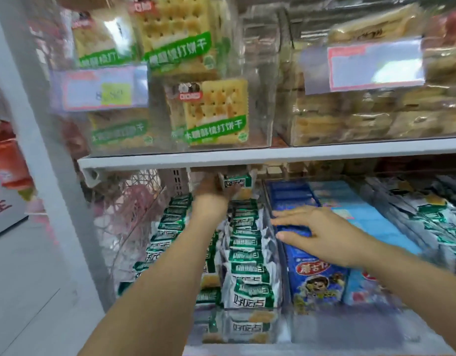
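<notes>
Head cam had the left hand (211,188) curled round a green packet (237,181) at the far back, the packed green rows (247,255) just below it. Right hand (322,233) lay flat on the blue packs (315,277) beside. I'd guess nearly stocked, just this one left to seat.

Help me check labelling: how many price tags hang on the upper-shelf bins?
2: one price tag on the front of the left cracker bin, the other on the right pastry bin. More may hang outside the view.
</notes>
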`<state>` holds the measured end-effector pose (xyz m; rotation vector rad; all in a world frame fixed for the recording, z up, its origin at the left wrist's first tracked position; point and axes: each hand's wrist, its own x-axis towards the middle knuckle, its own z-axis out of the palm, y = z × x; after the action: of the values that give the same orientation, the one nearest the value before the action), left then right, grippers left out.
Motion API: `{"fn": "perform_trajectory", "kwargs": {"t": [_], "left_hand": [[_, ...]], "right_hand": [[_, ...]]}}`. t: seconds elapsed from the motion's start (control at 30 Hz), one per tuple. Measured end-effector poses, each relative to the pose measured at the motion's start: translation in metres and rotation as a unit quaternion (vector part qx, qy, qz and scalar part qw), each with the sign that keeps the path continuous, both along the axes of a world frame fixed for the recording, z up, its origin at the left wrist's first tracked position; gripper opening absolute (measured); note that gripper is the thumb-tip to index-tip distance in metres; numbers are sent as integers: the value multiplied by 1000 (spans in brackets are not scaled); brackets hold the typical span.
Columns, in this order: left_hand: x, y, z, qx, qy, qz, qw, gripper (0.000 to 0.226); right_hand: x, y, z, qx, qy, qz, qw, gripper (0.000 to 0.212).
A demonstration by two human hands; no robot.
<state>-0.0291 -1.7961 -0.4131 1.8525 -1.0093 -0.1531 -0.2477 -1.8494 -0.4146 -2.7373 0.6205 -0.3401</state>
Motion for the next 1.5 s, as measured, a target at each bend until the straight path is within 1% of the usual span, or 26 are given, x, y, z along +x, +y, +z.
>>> {"fn": "perform_trajectory", "kwargs": {"t": [0.07,0.13,0.2,0.27,0.33,0.37,0.43,0.5,0.57,0.63,0.73,0.83,0.93,1.0,1.07,1.13,1.23,1.3,1.37,1.43,1.5], "left_hand": [[5,-20,-3,22,-14,2,1000,48],[7,-31,-8,39,-10,7,999,51],[7,-39,-13,24,12,16,1000,54],[7,-43,-17,-18,37,25,999,58],[6,-46,-19,-13,19,26,999,58],[6,-47,-20,7,-4,15,1000,52],[5,-47,-21,76,-59,-7,995,32],[7,-42,-18,124,-98,-27,987,22],[10,-31,-12,150,-100,-59,982,23],[12,-16,-4,169,-99,-92,976,32],[9,19,9,154,-122,-113,974,37],[5,62,14,141,-118,-129,974,28],[7,101,9,169,-124,-147,967,18],[13,120,4,207,-153,-148,955,19],[16,130,0,256,-199,-141,935,27],[16,131,-6,304,-268,-125,906,37],[3,128,-12,376,-364,-77,849,46],[-4,126,-13,388,-380,-66,837,48],[-7,128,-10,376,-373,-59,846,47],[-8,135,-3,348,-346,-45,870,45],[-11,144,5,297,-327,-18,897,43]], "right_hand": [[0,-2,-4,-1,-4,1,1000,44],[0,-3,-6,3,-5,1,1000,46],[0,-3,-7,4,-18,2,1000,45],[0,-4,-7,3,-33,1,999,42],[0,-4,-7,5,-38,1,999,40],[0,-3,-7,7,-38,1,999,40],[0,-3,-6,11,-33,-2,999,40],[-1,-2,-5,16,-28,-4,999,41],[-1,1,-3,22,-16,-8,1000,41],[-1,4,1,23,-1,-14,1000,41],[2,13,8,-4,33,-38,999,43],[7,29,7,-57,87,-79,991,51],[9,42,1,-46,83,-102,990,52],[8,46,2,-34,77,-108,991,52],[7,48,5,-34,87,-111,989,52],[7,50,6,-36,91,-114,989,52],[7,51,6,-41,90,-117,988,52],[6,50,6,-44,93,-119,988,52],[7,49,5,-54,101,-119,986,53],[7,49,6,-61,109,-120,985,53],[7,49,8,-65,111,-121,984,53]]}}
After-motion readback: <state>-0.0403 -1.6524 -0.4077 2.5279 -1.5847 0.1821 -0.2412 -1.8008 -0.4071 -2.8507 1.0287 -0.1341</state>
